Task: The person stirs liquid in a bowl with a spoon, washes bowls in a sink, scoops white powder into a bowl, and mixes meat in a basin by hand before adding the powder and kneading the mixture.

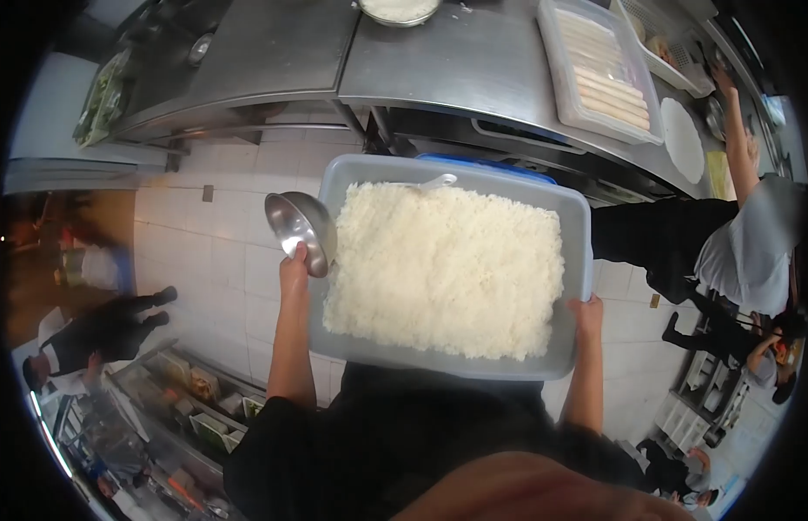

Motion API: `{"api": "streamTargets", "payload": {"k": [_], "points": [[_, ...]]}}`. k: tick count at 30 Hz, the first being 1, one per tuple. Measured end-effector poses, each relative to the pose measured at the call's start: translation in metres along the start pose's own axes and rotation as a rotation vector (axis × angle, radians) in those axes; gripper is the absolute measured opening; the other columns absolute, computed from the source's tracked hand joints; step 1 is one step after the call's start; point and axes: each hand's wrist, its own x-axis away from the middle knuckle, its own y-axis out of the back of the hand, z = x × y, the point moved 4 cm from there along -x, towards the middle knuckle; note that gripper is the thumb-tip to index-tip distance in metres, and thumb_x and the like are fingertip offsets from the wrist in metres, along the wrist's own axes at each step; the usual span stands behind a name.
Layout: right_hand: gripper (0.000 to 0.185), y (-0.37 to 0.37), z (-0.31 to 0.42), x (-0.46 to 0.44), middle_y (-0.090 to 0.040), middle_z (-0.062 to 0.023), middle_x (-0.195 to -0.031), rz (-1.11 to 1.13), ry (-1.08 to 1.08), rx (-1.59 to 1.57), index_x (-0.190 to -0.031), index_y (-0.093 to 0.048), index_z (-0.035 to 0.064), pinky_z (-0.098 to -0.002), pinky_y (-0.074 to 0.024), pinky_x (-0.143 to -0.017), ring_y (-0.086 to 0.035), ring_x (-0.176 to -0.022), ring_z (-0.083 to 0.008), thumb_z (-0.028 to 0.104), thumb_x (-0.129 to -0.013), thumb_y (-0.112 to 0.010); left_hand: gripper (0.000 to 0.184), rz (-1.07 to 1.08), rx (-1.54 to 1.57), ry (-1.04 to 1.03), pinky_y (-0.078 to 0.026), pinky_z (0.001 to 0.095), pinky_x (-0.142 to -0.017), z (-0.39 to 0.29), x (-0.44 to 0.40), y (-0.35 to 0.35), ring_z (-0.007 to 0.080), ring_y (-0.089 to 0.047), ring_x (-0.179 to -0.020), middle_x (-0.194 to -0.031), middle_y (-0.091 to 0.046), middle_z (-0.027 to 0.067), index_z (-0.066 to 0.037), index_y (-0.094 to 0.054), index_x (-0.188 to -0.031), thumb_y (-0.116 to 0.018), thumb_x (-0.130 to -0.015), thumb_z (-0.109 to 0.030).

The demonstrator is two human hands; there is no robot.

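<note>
A light grey rectangular plastic tub of white cooked rice is held before the body, near the stainless-steel counter. Its right end is gripped by the right hand, thumb hooked over the edge. Beside its left end, a shiny round metal bowl is clasped by the left hand, thumb at the rim; the other fingers' spread cannot be told.

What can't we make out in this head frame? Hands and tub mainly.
All head view:
- Left hand: most fingers, hidden by the metal bowl.
- Right hand: fingertips, behind the tub wall.
- White utensil: its far end, apparently buried in rice.
- Blue item: mostly hidden by the tub.
- Counter bowl: cut off by the top edge.
</note>
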Motion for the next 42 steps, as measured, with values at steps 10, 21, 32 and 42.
{"api": "streamTargets", "payload": {"k": [10,21,32,42], "points": [[0.036,0.095,0.027,0.038,-0.066,-0.0091,-0.084,0.061,0.153,-0.07,-0.099,-0.063,-0.005,-0.0311,-0.0491,-0.069,-0.061,-0.073,-0.0181,0.0,-0.063,-0.064,0.051,-0.106,-0.071,-0.252,-0.043,0.0327,-0.09,-0.05,0.134,0.036,0.0196,-0.059,-0.1,-0.111,-0.064,0.0128,0.012,-0.058,-0.116,-0.058,-0.095,-0.034],[0.031,0.077,0.25,0.058,-0.065,-0.0095,-0.082,0.158,0.412,-0.122,-0.1,-0.064,-0.0063,-0.032,-0.0485,-0.062,-0.061,-0.067,-0.0174,0.012,-0.075,-0.066,0.051,0.067,-0.071,-0.56,-0.044,0.0333,-0.085,-0.287,0.016,-0.01,0.0223,-0.06,-0.097,-0.109,-0.065,0.0161,0.012,-0.059,-0.114,-0.059,-0.093,-0.034],[0.038,-0.011,0.29,0.032,-0.067,-0.0112,-0.091,0.086,0.19,-0.247,-0.111,-0.062,-0.0069,-0.0317,-0.0484,-0.073,-0.062,-0.08,-0.017,0.021,-0.086,-0.066,0.047,0.155,-0.292,-0.505,-0.041,0.0316,-0.091,-0.379,-0.093,-0.08,0.0185,-0.057,-0.106,-0.114,-0.065,0.0114,0.007,-0.062,-0.116,-0.06,-0.092,-0.034],[0.038,-0.068,0.278,0.028,-0.064,-0.0114,-0.098,0.063,0.233,-0.352,-0.114,-0.058,-0.0067,-0.033,-0.0482,-0.075,-0.059,-0.086,-0.0173,0.024,-0.092,-0.062,0.058,0.062,-0.526,-0.565,-0.038,0.0302,-0.097,-0.406,-0.252,-0.088,0.0193,-0.055,-0.111,-0.124,-0.06,0.0116,0.006,-0.055,-0.126,-0.059,-0.091,-0.04]]}}
